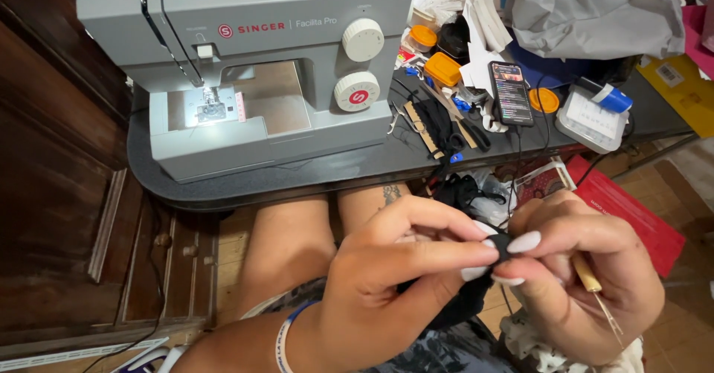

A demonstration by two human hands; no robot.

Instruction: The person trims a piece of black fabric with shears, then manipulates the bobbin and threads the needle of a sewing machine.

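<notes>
My left hand [387, 276] and my right hand [587, 284] meet over my lap and pinch a small piece of black fabric [503, 245] between their fingertips. More of the black fabric [461, 306] hangs below my left hand. My right hand also carries a seam ripper [599, 295] with a pale handle and a thin metal tip pointing down to the right. A blue and white wristband [285, 336] circles my left wrist.
A grey sewing machine [253, 60] stands on the dark table [245, 183] with its needle light on. To its right lie a lit phone [511, 92], orange boxes [442, 68], scissors [468, 131], a wooden ruler [422, 129] and grey cloth [595, 8]. A red box [632, 213] sits on the floor.
</notes>
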